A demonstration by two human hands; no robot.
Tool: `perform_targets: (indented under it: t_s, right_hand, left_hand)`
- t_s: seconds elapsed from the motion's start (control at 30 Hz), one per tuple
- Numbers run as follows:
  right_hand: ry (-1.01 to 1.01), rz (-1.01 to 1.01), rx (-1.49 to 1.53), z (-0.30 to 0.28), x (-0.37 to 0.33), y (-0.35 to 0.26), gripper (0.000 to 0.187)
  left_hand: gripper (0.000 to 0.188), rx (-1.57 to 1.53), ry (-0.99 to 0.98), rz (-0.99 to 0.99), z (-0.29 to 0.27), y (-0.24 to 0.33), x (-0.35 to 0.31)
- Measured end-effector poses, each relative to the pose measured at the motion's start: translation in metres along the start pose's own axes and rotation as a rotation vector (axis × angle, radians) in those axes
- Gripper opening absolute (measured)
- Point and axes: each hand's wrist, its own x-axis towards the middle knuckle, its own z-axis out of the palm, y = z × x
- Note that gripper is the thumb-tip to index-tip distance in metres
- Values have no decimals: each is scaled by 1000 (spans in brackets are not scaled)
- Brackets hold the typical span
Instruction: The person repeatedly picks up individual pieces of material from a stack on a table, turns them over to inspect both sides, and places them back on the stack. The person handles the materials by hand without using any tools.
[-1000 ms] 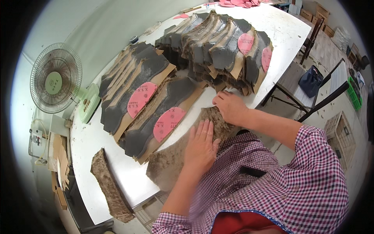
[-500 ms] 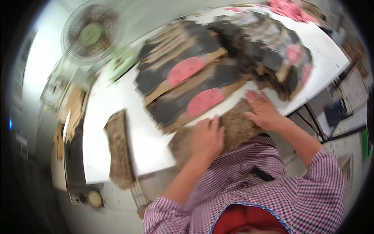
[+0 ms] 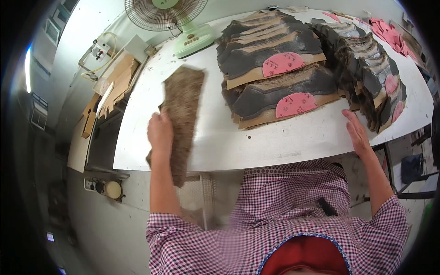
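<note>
At nine o'clock, the left hand [image 3: 160,133] grips the left edge of a mottled brown fleecy piece [image 3: 184,91], motion-blurred, overhanging the white table [image 3: 256,146]. At three, the right hand [image 3: 357,133] is open, fingers extended. Beyond, at one, stacked grey-and-tan cut pieces [image 3: 288,87]; at eleven, a green desk fan [image 3: 195,41].

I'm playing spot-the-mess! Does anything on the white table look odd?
A dark speck, near the front stack, stands out against the white table; I can't tell what. The brown piece at the left hand pokes past the table's edge.
</note>
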Motion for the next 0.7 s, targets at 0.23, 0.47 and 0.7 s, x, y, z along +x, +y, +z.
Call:
perform_targets:
  t_s: [0.23, 0.47, 0.7]
  right_hand:
    - [-23, -53, -156, 3, 6, -4, 40]
    - [9, -217, 72, 54, 44, -84, 33]
    - [-98, 62, 760, 97, 147, -123, 58]
  left_hand:
    - [46, 403, -57, -143, 47, -58, 21]
    - [53, -543, -164, 380, 58, 51, 17]
    - [64, -910, -382, 176, 101, 161, 61]
